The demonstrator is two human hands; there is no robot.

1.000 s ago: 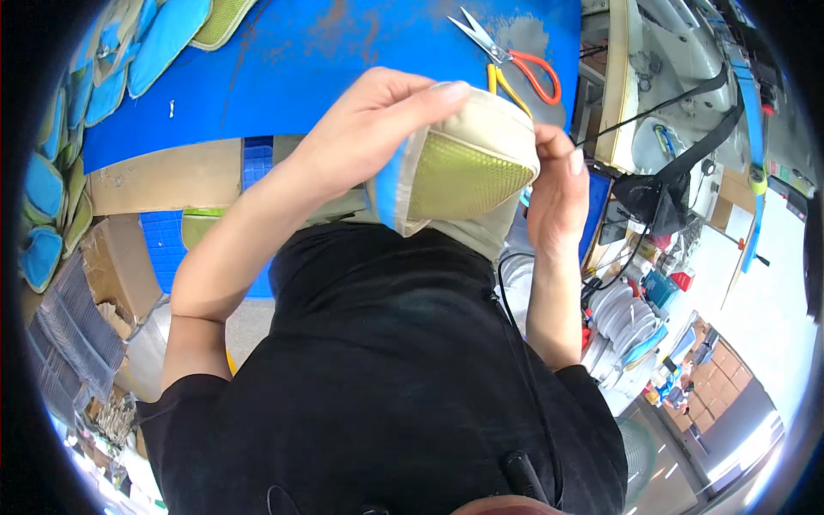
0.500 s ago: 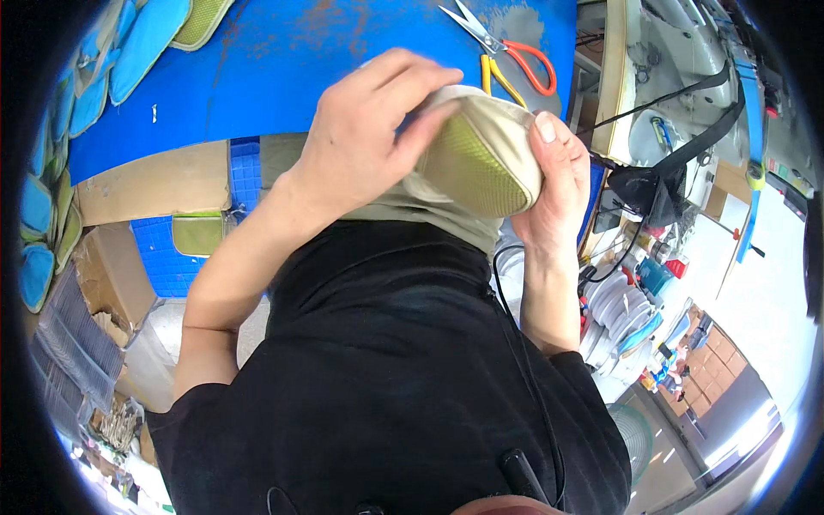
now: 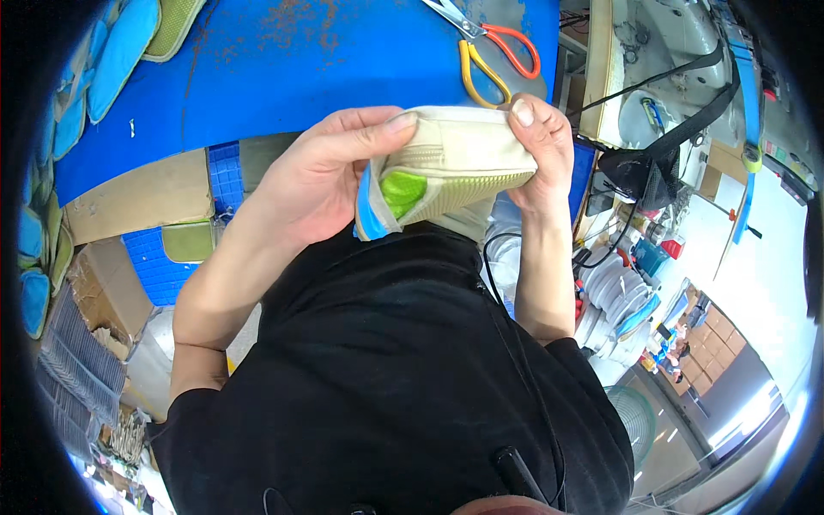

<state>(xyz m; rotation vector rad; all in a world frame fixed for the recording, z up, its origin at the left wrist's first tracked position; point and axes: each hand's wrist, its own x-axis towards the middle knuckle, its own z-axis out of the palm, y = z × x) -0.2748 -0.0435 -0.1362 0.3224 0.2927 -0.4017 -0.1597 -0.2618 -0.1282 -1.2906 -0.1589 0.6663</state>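
Observation:
A small beige fabric pouch (image 3: 481,142) with a green mesh panel is stretched between my two hands above my lap. On its left side an opening shows bright green inside, with a blue edge hanging down. My left hand (image 3: 322,172) pinches the upper left rim, thumb on top near what looks like a zipper strip. The right end is gripped by my right hand (image 3: 545,150), thumb over the top edge and fingers behind. Just beyond the pouch, scissors (image 3: 485,51) with one orange and one yellow handle lie spread on the blue table (image 3: 283,77).
Blue and green padded panels (image 3: 124,56) are piled along the table's left side. Below it stand a cardboard box (image 3: 107,283) and a blue crate (image 3: 159,266) with a green panel. A sewing machine (image 3: 687,30) is at the right, near stacked pale pieces (image 3: 614,296).
The pouch has turned so its beige side and opened left end show. My left hand has moved from across its top to its left rim; my right hand keeps hold.

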